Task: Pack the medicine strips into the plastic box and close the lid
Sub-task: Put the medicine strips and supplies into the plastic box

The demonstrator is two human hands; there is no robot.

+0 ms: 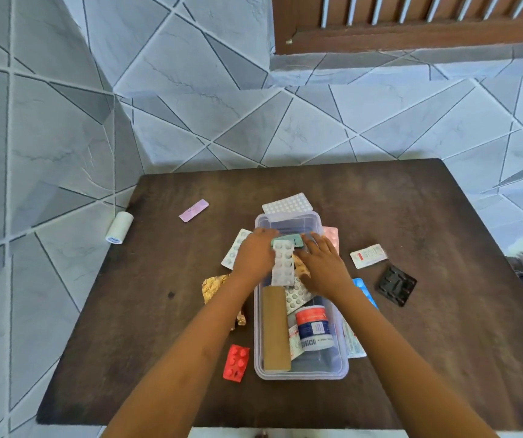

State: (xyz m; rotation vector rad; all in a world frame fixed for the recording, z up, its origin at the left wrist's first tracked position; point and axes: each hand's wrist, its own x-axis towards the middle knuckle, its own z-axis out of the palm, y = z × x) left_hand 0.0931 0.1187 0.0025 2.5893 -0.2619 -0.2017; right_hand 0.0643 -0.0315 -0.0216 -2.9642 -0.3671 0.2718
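A clear plastic box (pixel 301 371) is seen lying lengthwise at the middle of a dark wooden table (pixel 411 358), without a lid on it. Over the far half of the box a white blister strip (pixel 283 263) is held by the left hand (pixel 253 252), whose fingers are curled along the strip's left edge; the right hand (pixel 325 263) is laid flat, fingers spread, on the strips just right of it. In the near half of the box a tan card (pixel 275 328) and a small white jar with a red and blue label (pixel 313 327) are seen. A red blister pack (pixel 236 362) lies just left of the box's near corner, a black tray (pixel 396 285) well right of the box, and a pink strip (pixel 194 210) beyond the box to the left.
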